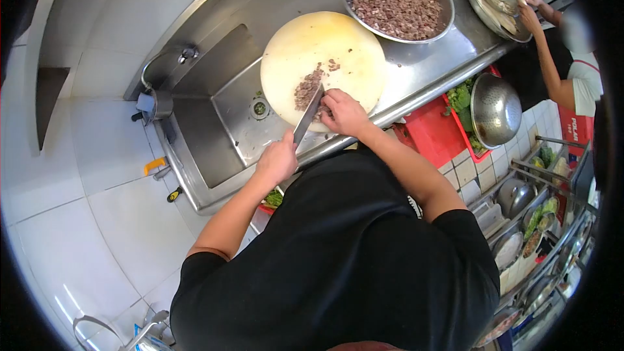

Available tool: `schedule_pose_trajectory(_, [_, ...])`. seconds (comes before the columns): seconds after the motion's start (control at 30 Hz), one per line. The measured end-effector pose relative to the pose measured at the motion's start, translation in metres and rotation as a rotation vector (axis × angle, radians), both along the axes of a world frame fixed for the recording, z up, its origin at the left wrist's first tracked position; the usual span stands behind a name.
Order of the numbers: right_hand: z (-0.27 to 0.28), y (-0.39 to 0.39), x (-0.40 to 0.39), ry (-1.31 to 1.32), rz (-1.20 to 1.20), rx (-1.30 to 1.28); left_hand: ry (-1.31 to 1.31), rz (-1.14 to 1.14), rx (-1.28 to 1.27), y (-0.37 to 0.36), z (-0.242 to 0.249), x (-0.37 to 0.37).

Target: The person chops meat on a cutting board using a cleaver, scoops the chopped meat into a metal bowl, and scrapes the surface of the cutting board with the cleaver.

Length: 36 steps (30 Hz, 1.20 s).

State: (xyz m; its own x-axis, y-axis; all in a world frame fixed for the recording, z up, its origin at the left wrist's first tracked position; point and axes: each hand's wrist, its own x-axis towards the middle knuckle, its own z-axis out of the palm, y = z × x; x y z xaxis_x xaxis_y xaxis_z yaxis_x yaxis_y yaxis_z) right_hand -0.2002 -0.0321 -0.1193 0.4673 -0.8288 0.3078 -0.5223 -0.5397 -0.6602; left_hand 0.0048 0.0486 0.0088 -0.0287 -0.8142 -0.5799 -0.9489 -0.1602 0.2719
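Gripping knife (308, 114) in my left hand (276, 161) | right hand (342, 112) curled, fingertips pressing meat (307, 88) | round cutting board (323, 58)

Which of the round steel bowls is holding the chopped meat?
The wide steel bowl on the counter just beyond the round cream cutting board; the steel colander over the red crate sits upturned.

A: What is obscured at the board (323, 52)?

B: The right hand (343, 112) covers whatever it presses down; only chopped bits (308, 88) show beside it. The left hand (277, 161) hides the knife (308, 115) handle.

A: Elsewhere?

B: The torso blocks the counter's near edge. The co-worker (572, 71) is cut off by the dark lens rim, and what lies under that person's hands is too small to tell. The shelf items at right are blurred, and the bowl (398, 1) is clipped at the top.
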Motion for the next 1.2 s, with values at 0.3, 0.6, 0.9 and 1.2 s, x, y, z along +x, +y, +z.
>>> schedule_pose_trajectory(0.3, [0.002, -0.003, -0.013, -0.067, 0.043, 0.045, 0.097, 0.027, -0.158, -0.048, -0.047, -0.025])
schedule_pose_trajectory(0.6, [0.003, -0.002, -0.006, -0.093, -0.044, 0.051, 0.044, -0.017, -0.063, 0.003, 0.004, 0.0])
schedule_pose_trajectory(0.9, [-0.005, -0.003, -0.011, -0.1, -0.027, 0.049, 0.024, 0.046, -0.099, -0.03, -0.042, -0.04])
schedule_pose_trajectory(1.2, [0.011, 0.003, -0.023, -0.084, -0.088, 0.053, 0.055, -0.017, -0.125, -0.018, 0.003, -0.029])
